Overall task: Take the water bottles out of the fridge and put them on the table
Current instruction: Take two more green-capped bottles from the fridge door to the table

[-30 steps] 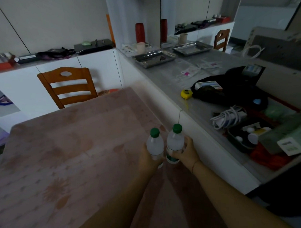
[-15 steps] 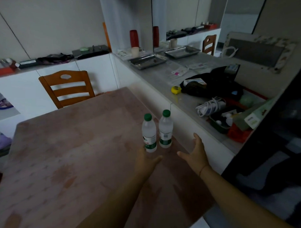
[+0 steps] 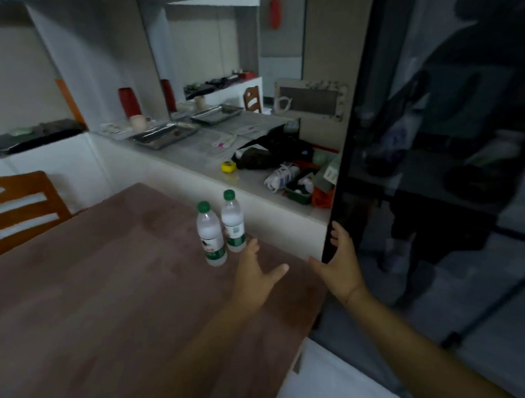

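Two clear water bottles with green caps stand upright side by side near the right edge of the brown table (image 3: 103, 282): the nearer bottle (image 3: 211, 234) on the left, the farther bottle (image 3: 233, 223) touching or almost touching it. My left hand (image 3: 257, 276) hovers open just right of them, fingers spread, holding nothing. My right hand (image 3: 341, 262) is open with its fingers at the edge of the dark glossy fridge door (image 3: 434, 175), which fills the right side of the view.
A grey counter (image 3: 197, 158) runs behind the table with metal trays (image 3: 165, 134), a yellow tape measure (image 3: 228, 166), a black bag (image 3: 271, 153) and coiled white cable (image 3: 281, 175). A wooden chair (image 3: 20, 202) stands at the table's far left.
Both hands let go of the bottles, which now stand on the table. The view swung right, and my right hand moved over to the edge of the fridge door.
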`<state>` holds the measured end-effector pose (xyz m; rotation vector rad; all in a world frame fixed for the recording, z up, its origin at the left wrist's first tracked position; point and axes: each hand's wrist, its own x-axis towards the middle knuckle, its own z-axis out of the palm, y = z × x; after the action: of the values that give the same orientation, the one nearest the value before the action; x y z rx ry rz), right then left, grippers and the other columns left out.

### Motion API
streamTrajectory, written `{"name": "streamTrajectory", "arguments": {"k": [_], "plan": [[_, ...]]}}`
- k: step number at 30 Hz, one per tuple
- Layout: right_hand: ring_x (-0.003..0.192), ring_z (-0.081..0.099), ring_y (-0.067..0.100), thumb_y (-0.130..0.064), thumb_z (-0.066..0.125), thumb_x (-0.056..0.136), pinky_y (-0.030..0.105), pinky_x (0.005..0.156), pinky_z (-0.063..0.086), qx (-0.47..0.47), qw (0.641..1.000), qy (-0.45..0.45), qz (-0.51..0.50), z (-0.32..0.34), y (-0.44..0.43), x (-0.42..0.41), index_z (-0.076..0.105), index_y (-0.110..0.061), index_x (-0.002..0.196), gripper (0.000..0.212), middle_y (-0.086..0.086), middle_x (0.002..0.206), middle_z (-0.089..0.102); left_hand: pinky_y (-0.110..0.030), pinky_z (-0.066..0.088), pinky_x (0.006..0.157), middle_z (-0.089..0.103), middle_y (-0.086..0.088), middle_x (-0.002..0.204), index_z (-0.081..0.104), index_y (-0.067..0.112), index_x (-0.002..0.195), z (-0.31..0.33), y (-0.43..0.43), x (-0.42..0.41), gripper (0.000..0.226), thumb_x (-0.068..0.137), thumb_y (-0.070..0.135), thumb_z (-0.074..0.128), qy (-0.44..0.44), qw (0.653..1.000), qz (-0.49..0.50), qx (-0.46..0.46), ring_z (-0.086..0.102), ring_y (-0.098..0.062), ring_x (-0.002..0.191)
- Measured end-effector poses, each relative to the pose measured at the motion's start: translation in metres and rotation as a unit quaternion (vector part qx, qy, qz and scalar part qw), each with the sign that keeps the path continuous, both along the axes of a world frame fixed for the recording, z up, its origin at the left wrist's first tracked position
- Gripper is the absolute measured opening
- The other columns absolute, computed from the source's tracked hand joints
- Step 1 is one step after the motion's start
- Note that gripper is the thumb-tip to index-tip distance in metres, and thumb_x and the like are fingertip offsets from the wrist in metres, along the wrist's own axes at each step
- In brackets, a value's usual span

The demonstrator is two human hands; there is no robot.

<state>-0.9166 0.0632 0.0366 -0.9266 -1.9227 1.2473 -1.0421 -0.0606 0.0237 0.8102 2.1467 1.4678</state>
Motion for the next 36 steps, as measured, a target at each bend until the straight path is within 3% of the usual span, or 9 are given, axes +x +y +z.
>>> {"name": "streamTrajectory", "arguments": {"k": [2,7,16,19,28,33,36], "plan": [[0.130,0.035,0.013,-0.016,0.078,0.073,0.029,0.107,0.031,-0.003,0.999,0.003,-0.034,0.002,-0.024,0.025,0.023,-0.019,0.146,0.092,0.005,0.147,0.032,-0.038,0.034,0.113,0.036,-0.008,0.150,0.026,0.011,0.149,0.002,-0.010,0.017,0.092,0.075,0.024,0.080,0.009,0.999,-0.033,0.001,0.038,-0.019,0.136],[0.134,0.033,0.015,-0.020,0.078,0.073,0.038,0.113,0.032,-0.015,0.993,-0.005,-0.114,0.003,-0.079,0.088,0.020,-0.023,0.147,0.094,0.003,0.149,0.029,-0.037,0.036,0.111,0.037,-0.006,0.149,0.026,0.013,0.148,0.002,-0.029,0.062,0.090,0.076,0.023,0.080,0.025,0.993,-0.112,-0.007,0.039,-0.019,0.135],[0.138,0.027,0.010,-0.023,0.076,0.076,0.031,0.113,0.029,-0.001,0.974,-0.005,-0.228,0.022,-0.151,0.205,0.019,-0.028,0.146,0.090,-0.005,0.149,0.027,-0.037,0.035,0.112,0.036,0.000,0.151,0.025,0.019,0.149,0.012,-0.062,0.167,0.091,0.077,0.030,0.079,0.034,0.970,-0.241,-0.012,0.036,-0.014,0.137],[0.138,0.029,0.012,-0.023,0.076,0.075,0.036,0.114,0.030,0.006,0.968,0.001,-0.251,0.027,-0.177,0.241,0.020,-0.028,0.146,0.090,-0.004,0.150,0.028,-0.033,0.034,0.111,0.035,0.001,0.151,0.024,0.020,0.149,0.017,-0.080,0.201,0.090,0.078,0.030,0.078,0.043,0.964,-0.263,-0.012,0.035,-0.013,0.137],[0.127,0.033,0.002,-0.022,0.073,0.079,0.028,0.109,0.032,0.019,0.954,0.008,-0.298,0.026,-0.285,0.357,0.026,-0.027,0.143,0.080,-0.014,0.134,0.036,-0.024,0.030,0.102,0.032,0.004,0.154,0.022,0.025,0.149,0.018,-0.163,0.323,0.090,0.079,0.032,0.077,0.052,0.953,-0.299,-0.014,0.034,-0.012,0.138],[0.124,0.039,0.003,-0.024,0.071,0.080,0.024,0.104,0.035,0.026,0.939,0.013,-0.344,0.022,-0.346,0.425,0.031,-0.029,0.139,0.071,-0.009,0.139,0.041,-0.023,0.029,0.099,0.032,0.005,0.153,0.022,0.026,0.149,0.019,-0.217,0.398,0.091,0.078,0.033,0.078,0.032,0.942,-0.333,-0.011,0.033,-0.011,0.138],[0.126,0.044,0.011,-0.021,0.069,0.082,0.029,0.105,0.040,0.025,0.928,0.025,-0.371,0.029,-0.373,0.460,0.035,-0.027,0.137,0.065,-0.005,0.139,0.044,-0.021,0.029,0.098,0.031,0.005,0.153,0.022,0.025,0.149,0.028,-0.237,0.436,0.088,0.080,0.031,0.076,0.031,0.934,-0.356,0.003,0.033,-0.009,0.137]]}}
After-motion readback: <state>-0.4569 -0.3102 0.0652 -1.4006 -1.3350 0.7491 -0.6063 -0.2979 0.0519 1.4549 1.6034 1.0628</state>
